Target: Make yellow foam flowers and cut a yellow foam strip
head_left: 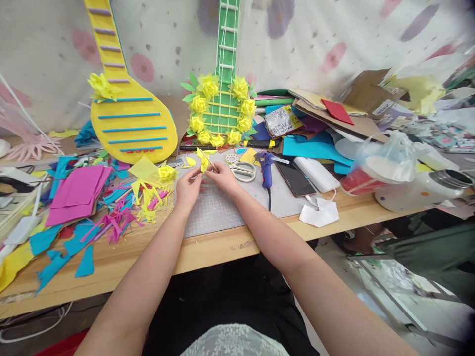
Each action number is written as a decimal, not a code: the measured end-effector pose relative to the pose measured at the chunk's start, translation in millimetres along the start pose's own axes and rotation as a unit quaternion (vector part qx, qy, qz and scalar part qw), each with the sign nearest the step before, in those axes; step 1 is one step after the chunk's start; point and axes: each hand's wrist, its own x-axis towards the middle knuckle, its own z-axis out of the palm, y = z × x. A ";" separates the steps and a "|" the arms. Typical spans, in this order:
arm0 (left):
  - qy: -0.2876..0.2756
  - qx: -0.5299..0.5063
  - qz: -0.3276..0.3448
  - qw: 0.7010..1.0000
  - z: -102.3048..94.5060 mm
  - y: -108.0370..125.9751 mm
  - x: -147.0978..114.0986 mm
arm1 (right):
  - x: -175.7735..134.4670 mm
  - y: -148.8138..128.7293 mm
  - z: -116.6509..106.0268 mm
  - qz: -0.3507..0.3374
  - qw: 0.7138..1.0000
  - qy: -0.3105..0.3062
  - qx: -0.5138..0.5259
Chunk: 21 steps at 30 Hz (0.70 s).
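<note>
Above the grey cutting mat [218, 210], my two hands meet around a small folded piece of yellow paper [203, 160]. My left hand [188, 189] pinches the paper's lower edge with its fingertips. In my right hand [223, 177] is a thin wooden stick [211, 163], its tip against the yellow paper. Just right of that hand lie scissors [245, 172] with pale handles. A blue hot glue gun [266, 169] sits beyond them, its cord running toward me. To the left, a finished yellow paper flower [166, 172] rests among yellow scraps.
A yellow guitar-shaped cutout [133, 123] and a green one [227, 104] ringed with yellow flowers lean at the back. Magenta sheets [76, 193] and scraps cover the left. A phone [295, 177], white power bank [316, 174], bagged cup [371, 173] and open flask [419, 190] stand right.
</note>
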 end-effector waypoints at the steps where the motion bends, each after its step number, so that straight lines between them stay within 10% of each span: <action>1: -0.002 0.013 0.011 1.000 -0.6 -0.7 0.0 | 0.5 0.4 -0.1 0.001 1.000 -0.001 0.000; 14: 0.010 0.021 0.024 0.999 -3.1 -8.2 7.5 | -1.9 -4.6 1.2 -0.002 0.999 -0.030 -0.015; 21: 0.061 0.167 0.167 0.970 -11.4 -8.6 8.1 | -1.3 -1.8 0.7 -0.010 0.999 -0.036 -0.040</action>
